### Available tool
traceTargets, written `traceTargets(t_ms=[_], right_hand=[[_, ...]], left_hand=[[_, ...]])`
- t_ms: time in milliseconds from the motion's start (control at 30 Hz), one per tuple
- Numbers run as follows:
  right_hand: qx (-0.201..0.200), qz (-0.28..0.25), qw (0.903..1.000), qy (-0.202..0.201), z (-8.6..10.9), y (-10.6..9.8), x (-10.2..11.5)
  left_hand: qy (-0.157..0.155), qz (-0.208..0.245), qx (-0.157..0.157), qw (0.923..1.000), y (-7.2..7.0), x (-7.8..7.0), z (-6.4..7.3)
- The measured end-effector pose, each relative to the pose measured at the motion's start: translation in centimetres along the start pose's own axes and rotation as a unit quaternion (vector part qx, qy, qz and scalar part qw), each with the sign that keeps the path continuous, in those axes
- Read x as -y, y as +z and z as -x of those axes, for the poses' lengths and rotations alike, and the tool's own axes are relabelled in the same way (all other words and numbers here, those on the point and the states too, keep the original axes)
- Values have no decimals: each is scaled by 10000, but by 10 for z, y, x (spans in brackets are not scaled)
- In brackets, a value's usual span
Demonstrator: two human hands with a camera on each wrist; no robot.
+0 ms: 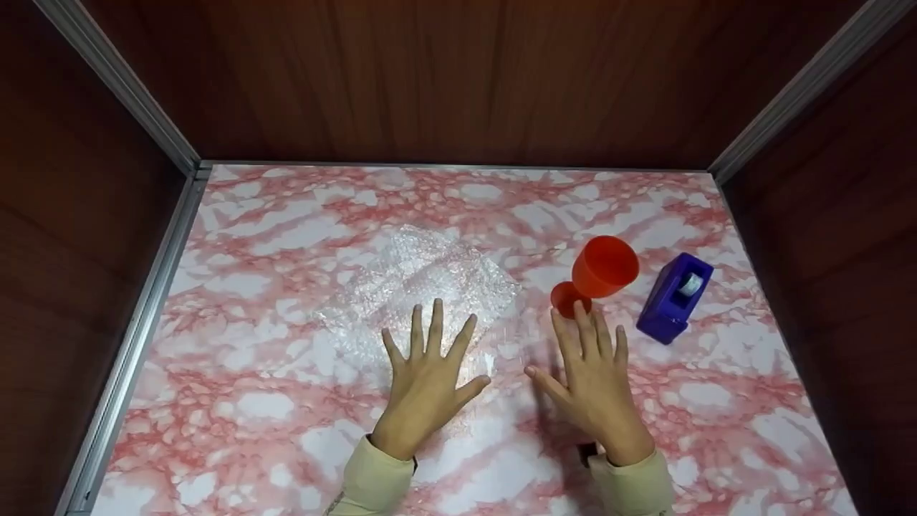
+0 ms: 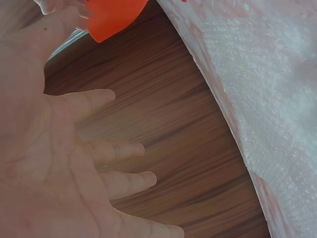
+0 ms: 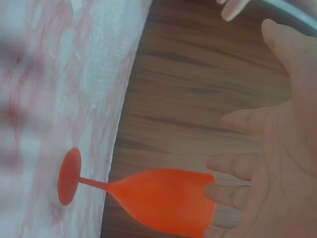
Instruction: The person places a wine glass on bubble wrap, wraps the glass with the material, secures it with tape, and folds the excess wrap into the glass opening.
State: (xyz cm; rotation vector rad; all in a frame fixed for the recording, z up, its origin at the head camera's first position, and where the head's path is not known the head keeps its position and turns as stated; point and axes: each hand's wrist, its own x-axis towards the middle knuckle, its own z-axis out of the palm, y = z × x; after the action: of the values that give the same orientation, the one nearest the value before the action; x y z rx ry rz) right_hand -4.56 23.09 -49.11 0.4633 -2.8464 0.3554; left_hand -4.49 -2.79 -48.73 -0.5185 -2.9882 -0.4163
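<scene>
My left hand (image 1: 425,383) is held with spread, straight fingers over the near edge of a crumpled sheet of bubble wrap (image 1: 430,279). My right hand (image 1: 596,387), fingers also spread, hovers in front of an orange wine glass (image 1: 605,266). Nothing is held in either hand. The glass stands upright; its round foot (image 3: 69,176), thin stem and deep bowl all show in the right wrist view. To its right sits a purple tape dispenser (image 1: 673,299) with a roll of clear tape in it. In the left wrist view the bubble wrap (image 2: 272,94) lies beyond the open palm.
The table (image 1: 258,459) has a red-and-white marbled surface. Dark wood panels (image 1: 458,79) enclose it at the back and both sides, with metal rails (image 1: 132,344) along the edges.
</scene>
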Motion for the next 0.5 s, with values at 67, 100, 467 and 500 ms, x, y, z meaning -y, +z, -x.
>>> traceTargets(t_ms=[67,100,467,500], right_hand=[[-63,-47,10000,27,0,0,-2],[-80,-65,9999,49,0,-1,-2],[-470,-496,9965,489,-1,1,-17],[-537,-574,9954,556,-1,1,-19]], left_hand=[[-53,10,46,10000,0,2,1],[-79,21,58,9999,1,3,1],[-378,422,373,9977,8,22,6],[-417,482,425,9971,10,25,7]])
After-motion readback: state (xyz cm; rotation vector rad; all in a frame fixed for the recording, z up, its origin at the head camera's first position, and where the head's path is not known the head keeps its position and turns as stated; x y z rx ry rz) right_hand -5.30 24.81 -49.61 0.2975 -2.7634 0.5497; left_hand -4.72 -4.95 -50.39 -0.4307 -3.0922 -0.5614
